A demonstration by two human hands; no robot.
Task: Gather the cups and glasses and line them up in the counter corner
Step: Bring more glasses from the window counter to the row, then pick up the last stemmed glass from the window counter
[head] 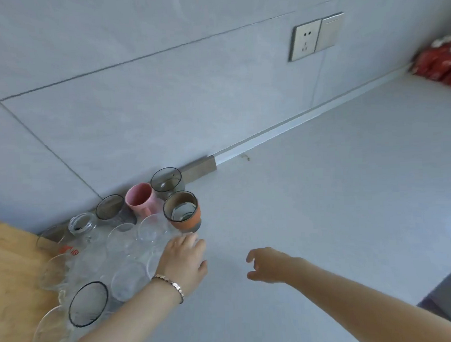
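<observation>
Glasses [125, 265], clear and dark-rimmed, crowd the near left counter [325, 204] beside a wooden board [9, 260]. Left hand [183, 262] rests on a clear glass, fingers curled over it; right hand [270, 265] hovers open, empty. Farther back, an orange-banded glass [183, 212] and pink mug [141, 198] stand by the wall [163, 95].

The left hand [183, 262] reaches forward with its back turned up. Its fingers [194, 241] bend down at the tips and sit close together. The thumb pokes out to the right side. A thin gold bracelet [170, 287] goes around the left wrist. The left arm is bare and runs down to the bottom edge. The right hand [270, 265] is out in front too, well apart from the left one. It is loose and half open, fingers curled a little, and it holds nothing. The right arm is bare and stretches off to the lower right corner.
</observation>
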